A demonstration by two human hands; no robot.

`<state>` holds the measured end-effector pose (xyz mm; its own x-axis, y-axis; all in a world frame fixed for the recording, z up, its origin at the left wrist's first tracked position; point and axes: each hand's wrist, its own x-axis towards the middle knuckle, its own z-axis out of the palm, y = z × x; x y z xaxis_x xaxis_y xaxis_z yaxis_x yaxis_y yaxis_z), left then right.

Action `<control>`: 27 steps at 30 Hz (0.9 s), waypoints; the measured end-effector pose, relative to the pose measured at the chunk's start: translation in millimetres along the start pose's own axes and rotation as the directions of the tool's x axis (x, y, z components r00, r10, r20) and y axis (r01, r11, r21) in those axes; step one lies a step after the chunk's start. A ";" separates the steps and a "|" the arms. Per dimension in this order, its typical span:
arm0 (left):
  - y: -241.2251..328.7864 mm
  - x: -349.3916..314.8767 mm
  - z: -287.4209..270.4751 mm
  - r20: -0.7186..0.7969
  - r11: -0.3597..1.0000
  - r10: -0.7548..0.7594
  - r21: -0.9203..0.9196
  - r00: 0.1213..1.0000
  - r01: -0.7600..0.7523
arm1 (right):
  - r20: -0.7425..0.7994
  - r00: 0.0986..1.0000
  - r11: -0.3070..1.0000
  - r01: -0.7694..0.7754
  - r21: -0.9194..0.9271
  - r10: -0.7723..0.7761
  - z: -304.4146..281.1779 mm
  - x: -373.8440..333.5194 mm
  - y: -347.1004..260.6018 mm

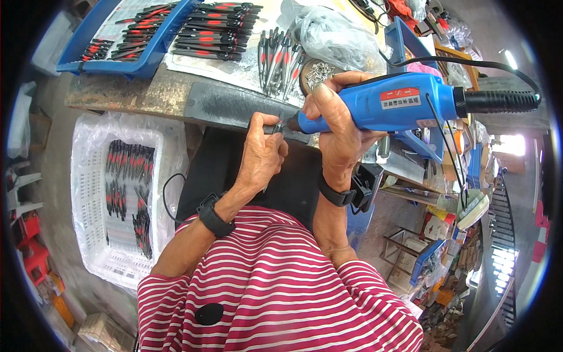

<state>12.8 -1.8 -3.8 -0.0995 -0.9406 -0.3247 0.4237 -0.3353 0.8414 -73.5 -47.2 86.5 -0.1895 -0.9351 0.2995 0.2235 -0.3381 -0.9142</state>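
Observation:
My right hand (340, 120) is wrapped round a blue electric screwdriver (381, 105) held level, its nose pointing left. Between the thumb and fingers of my left hand (261, 155) is a slender dark piece (281, 120), mostly hidden by the fingers. The screwdriver's tip meets this piece or stops just short of it; I cannot tell which. Just beyond, a round dish of small silver screws (318, 75) sits on the bench. Several slender black-and-red pieces (278, 61) lie beside the dish.
More black-and-red pieces lie in a pile (217, 32) and in a blue tray (155, 56) at the far left. A clear plastic bag (340, 38) lies behind the screws. Left of my lap stands a lined white basket (88, 199) holding similar pieces. A black cable (469, 60) runs from the screwdriver.

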 end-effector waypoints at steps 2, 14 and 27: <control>-0.2 0.4 0.2 -0.004 1.000 0.001 -0.004 1.000 -0.001 | -0.015 1.000 1.000 0.002 0.032 -0.002 0.1 0.6 1.7; -2.9 0.9 1.3 -0.019 0.999 0.031 -0.018 0.999 -0.032 | 0.177 0.984 0.999 -0.006 0.047 -0.002 -8.8 0.1 15.9; -4.2 2.3 1.6 -0.025 0.999 0.049 0.014 0.998 -0.049 | 0.249 0.960 0.959 -0.184 0.216 0.128 -24.2 -0.7 39.5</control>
<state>9.3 -2.6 -7.4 -0.0558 -0.9542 -0.2940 0.4154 -0.2899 0.8622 -87.7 -57.3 43.6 0.0844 -0.9676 0.2380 0.4554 -0.1749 -0.8729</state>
